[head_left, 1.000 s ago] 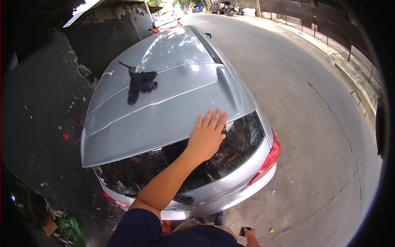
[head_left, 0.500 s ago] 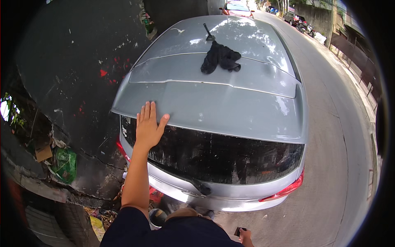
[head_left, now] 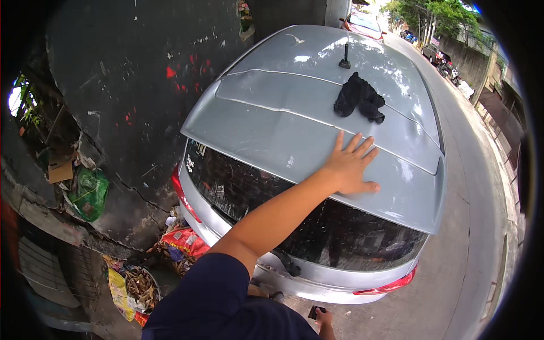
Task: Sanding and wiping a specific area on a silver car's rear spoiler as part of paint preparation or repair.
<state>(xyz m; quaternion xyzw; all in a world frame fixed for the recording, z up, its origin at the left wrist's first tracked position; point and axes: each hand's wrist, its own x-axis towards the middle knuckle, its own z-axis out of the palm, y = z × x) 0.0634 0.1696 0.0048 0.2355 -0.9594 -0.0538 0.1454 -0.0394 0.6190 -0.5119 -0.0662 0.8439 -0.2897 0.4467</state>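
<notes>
My left hand lies with its fingers spread on the grey rear spoiler of a silver car, holding nothing. Its fingertips point at a crumpled black cloth on the roof, a little way beyond them. Behind the cloth a short black antenna stands up from the roof. Under my left arm is the dusty dark rear window, partly hidden by it. Down at the lower edge, my right hand is closed on a small dark flat object, whose kind I cannot make out.
A dark cracked wall stands close along the car's left side. By its foot are a green bag, a red sack and a container of dry leaves. The road runs along the right. A red car is parked ahead.
My left hand has moved right across the spoiler, from its left edge toward the middle, nearer the black cloth. The view has shifted and tilted. My right hand still grips the dark object.
</notes>
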